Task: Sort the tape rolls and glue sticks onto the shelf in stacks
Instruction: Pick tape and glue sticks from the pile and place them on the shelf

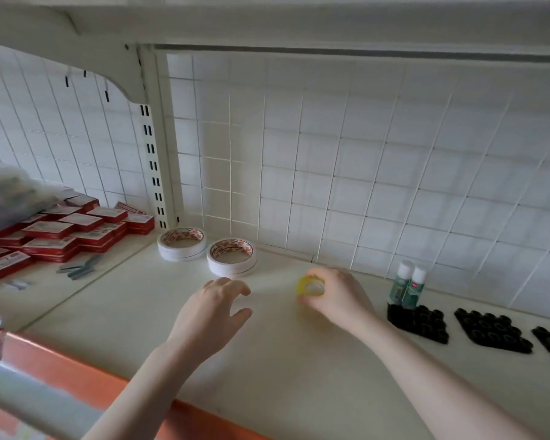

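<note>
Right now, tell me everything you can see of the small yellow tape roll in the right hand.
The small yellow tape roll is a narrow ring with a yellow core and a pale, glossy, see-through winding, seemingly plastic. It is tilted, its open centre facing the camera and leftward. The right hand pinches it, fingers curled over the top and thumb beneath, covering its right side. It is blurred, so no print is legible. It sits low over the cream shelf surface; whether it touches the shelf cannot be told. It lies right of the nearer white double-sided tape stack.
</note>
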The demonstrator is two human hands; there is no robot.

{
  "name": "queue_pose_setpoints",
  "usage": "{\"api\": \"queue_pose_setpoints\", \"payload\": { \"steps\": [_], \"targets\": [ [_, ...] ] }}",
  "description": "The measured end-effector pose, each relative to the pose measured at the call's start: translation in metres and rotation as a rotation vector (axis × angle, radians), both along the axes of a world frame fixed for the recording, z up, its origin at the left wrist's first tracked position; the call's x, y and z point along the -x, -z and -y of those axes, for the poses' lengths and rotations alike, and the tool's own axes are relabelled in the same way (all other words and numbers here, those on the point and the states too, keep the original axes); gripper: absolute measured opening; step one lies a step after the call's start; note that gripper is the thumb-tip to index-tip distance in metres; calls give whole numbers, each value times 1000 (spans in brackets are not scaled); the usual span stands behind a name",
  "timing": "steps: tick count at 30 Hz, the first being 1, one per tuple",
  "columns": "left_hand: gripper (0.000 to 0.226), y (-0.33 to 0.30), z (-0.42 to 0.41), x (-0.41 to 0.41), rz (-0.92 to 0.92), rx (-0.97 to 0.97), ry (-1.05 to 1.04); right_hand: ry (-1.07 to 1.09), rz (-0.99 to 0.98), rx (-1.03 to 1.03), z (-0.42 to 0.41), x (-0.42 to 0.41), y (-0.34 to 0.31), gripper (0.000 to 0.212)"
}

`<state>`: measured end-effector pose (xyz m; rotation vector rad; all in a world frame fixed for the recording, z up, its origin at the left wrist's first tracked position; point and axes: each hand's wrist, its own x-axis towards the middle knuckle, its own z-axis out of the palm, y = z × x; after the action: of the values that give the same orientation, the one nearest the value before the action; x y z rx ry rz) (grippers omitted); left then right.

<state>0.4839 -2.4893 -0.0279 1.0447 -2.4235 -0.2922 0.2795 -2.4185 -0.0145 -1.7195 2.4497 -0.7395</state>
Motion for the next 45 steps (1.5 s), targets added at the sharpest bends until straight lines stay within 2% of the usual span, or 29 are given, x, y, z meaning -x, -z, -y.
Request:
{"api": "queue_pose_setpoints", "payload": {
  "steps": [8, 21, 27, 31, 34, 45],
  "targets": [
    [32, 3, 2, -7, 21, -28, 1, -11, 101, 9, 34, -7, 14, 46],
    [34, 3, 1, -5, 22, -21, 17, -20, 36, 28, 52, -8, 20, 52],
    [34, 2, 0, -4, 22, -26, 24, -58, 27, 42, 42, -9, 18, 64],
    [33, 1, -2, -2, 17, -25, 43, -40, -93, 78, 17, -5, 12, 49],
    [34, -1, -7, 2, 1, -30, 71, 18, -164, 82, -11, 2, 7, 45],
    [35, -13, -60, 43, -21, -27, 197, 340, -221, 17, -176, 40, 8, 38]
  ]
}}
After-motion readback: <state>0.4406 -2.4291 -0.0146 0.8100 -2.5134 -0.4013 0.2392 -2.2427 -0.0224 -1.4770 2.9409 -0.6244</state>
